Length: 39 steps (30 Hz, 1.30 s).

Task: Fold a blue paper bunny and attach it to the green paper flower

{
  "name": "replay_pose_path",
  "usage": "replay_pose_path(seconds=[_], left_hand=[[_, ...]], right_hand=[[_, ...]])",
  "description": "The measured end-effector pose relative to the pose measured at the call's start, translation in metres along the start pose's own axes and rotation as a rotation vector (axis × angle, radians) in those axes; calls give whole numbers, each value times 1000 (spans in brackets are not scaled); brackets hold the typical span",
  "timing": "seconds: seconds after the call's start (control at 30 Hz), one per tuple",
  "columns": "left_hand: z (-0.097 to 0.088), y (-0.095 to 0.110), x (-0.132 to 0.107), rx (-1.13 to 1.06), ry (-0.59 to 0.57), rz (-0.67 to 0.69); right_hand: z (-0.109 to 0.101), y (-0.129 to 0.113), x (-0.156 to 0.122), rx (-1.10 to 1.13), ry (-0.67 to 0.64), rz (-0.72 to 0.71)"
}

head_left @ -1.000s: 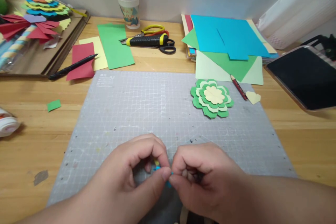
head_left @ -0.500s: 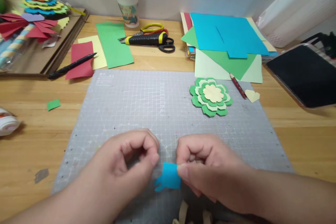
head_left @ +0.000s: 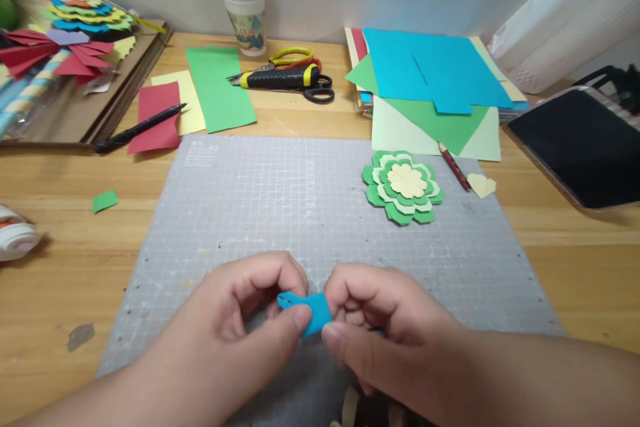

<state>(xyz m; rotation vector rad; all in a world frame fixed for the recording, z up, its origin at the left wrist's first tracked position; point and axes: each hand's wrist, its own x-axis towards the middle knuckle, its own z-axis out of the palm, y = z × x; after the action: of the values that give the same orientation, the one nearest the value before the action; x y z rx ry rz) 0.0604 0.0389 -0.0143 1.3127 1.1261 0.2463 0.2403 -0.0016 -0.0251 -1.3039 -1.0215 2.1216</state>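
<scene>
A small blue paper piece [head_left: 318,310] with a narrow slit end at its left is raised over the grey cutting mat [head_left: 260,213]. My left hand [head_left: 265,313] pinches it, thumb on top and the fingers behind. At its right edge are the curled index finger and thumb of my right hand [head_left: 380,320], closed on that edge; the exact contact is partly hidden. Farther up the mat, to the right, lies a layered paper flower [head_left: 404,185] in green and pale yellow.
Beyond the mat are a utility knife [head_left: 280,76], scissors [head_left: 320,90], green paper [head_left: 220,90], a black pen [head_left: 143,127] and stacked paper cups [head_left: 245,13]. A pencil [head_left: 453,165], blue paper sheet [head_left: 435,67] and dark-screened device [head_left: 580,147] lie to the right.
The blue paper has been lifted and turned, its slit end now pointing up-left. My left hand, apart from it before, has closed on it. My right hand has shifted slightly left.
</scene>
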Motion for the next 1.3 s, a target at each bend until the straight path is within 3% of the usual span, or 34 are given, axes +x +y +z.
replay_pose_path(seconds=[0.1,0.3,0.77,1.0,1.3], left_hand=[[1,-3,0,-34,-18,4],[3,-6,2,-97,51,34],[9,-4,1,-55,129,-61],[11,1,2,-136,82,-112],[5,-9,1,-179,65,28]], right_hand=[[-1,0,1,16,-11,13],[-1,1,8,156,53,9],[2,4,6,29,38,93],[2,0,5,19,10,64],[-2,-1,4,55,-50,118]])
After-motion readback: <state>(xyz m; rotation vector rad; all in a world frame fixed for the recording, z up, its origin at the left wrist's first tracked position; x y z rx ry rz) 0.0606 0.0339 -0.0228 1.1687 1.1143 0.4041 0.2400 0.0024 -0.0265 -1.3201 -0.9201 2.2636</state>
